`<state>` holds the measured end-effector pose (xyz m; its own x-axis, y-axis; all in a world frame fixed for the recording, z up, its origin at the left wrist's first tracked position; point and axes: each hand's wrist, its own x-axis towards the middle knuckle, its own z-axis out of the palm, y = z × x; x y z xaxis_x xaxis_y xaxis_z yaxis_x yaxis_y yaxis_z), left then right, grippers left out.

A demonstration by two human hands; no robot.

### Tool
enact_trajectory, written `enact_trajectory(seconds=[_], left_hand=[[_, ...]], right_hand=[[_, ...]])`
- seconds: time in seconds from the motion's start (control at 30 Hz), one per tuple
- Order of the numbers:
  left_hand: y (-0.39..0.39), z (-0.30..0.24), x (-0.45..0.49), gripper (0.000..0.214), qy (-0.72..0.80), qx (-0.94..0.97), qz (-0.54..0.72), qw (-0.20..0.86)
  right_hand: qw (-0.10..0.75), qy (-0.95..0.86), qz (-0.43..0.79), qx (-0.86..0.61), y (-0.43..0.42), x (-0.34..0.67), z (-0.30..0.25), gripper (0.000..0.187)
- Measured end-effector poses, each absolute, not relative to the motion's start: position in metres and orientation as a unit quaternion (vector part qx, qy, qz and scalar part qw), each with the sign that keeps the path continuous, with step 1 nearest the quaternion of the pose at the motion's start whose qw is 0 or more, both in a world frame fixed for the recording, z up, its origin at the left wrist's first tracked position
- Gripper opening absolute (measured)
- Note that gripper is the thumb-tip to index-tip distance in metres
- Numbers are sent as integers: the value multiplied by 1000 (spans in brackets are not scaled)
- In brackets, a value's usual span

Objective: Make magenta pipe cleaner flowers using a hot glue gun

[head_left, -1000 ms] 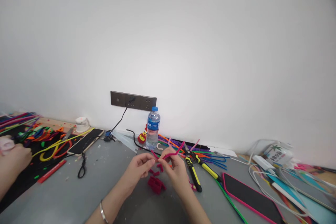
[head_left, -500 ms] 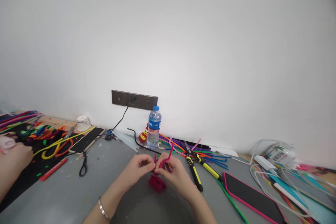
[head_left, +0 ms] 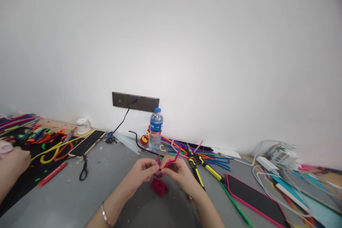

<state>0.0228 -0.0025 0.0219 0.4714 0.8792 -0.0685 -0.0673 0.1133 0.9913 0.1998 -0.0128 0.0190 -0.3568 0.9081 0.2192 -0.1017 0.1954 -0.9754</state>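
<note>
at lower centre, the left hand [head_left: 144,171] and right hand [head_left: 178,172] hold bent magenta strip [head_left: 175,158] in narrow, pinched grips; lower in frame, a magenta piece [head_left: 158,186] sits on the desk [head_left: 88,196].

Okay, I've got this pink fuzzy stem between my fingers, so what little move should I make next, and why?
Perhaps steady the stem with your left hand and bend its free end with your right hand: both hands' fingertips meet around it, and the upper end, already kinked, sticks up past the right hand's fingers.
</note>
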Motion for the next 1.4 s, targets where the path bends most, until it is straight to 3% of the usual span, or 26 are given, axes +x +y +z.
enact_trajectory(seconds=[0.2,0.3,0.53,1.0,1.13,1.4], left_hand=[[-3,19,22,36,346,565,354,660],[-4,19,20,36,332,589,324,662],[-6,18,17,33,299,629,265,667],[-7,20,20,29,303,592,308,680],[-4,20,21,24,343,640,350,592],[3,5,27,4,406,722,494,266]], right_hand=[[477,-582,572,-327,-14,200,20,27],[430,-581,613,-319,-16,205,22,37],[345,-576,682,-290,-15,213,18,24],[399,-557,665,-297,-18,206,22,18],[440,-543,639,-322,-11,204,12,18],[538,-490,585,-359,-1,189,-3,27]])
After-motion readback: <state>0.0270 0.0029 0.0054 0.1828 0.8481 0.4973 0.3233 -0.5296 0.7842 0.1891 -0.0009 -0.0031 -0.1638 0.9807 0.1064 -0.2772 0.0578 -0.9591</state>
